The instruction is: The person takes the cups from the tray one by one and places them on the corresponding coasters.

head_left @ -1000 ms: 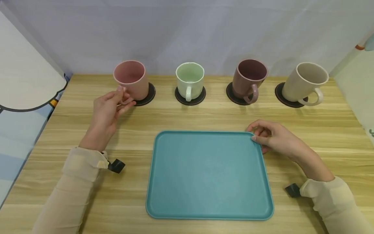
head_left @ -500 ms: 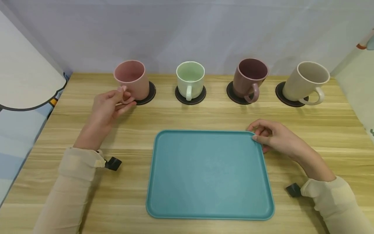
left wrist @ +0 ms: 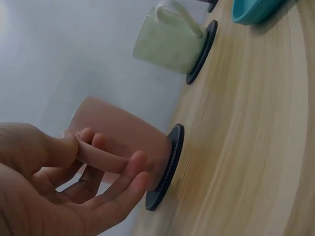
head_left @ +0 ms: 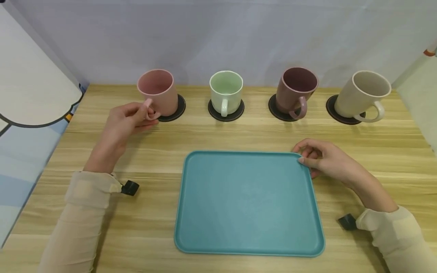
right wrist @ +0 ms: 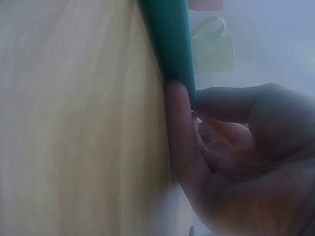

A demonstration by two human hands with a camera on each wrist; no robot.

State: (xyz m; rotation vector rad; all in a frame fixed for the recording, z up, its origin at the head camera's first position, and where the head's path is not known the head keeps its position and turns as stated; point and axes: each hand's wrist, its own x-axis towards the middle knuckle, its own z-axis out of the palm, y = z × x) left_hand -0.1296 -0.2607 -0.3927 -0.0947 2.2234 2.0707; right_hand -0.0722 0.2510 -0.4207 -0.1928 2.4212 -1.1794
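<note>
At the far left of the table a pink mug [head_left: 164, 100] stands upright on a dark coaster [head_left: 181, 108]. My left hand [head_left: 124, 123] holds its handle, thumb against the outside and fingers curled in behind; the left wrist view shows the handle [left wrist: 101, 158] between thumb and fingers. A blue-green rectangular tray [head_left: 249, 204] lies in front of me with nothing on it. At its far right corner my right hand [head_left: 326, 157] pinches the rim, thumb over the top. In the right wrist view a finger [right wrist: 179, 118] lies beneath the tray's edge.
Along the back stand a pale green mug [head_left: 226, 94], a dark mauve mug [head_left: 295, 94] and a beige mug [head_left: 360, 96], each on a dark coaster with its handle toward me. A grey-white cloth [head_left: 252, 34] rises behind them.
My left thumb and fingers have shifted slightly on the pink mug's handle, and the left wrist has moved a little to the left. The right hand keeps its place on the tray.
</note>
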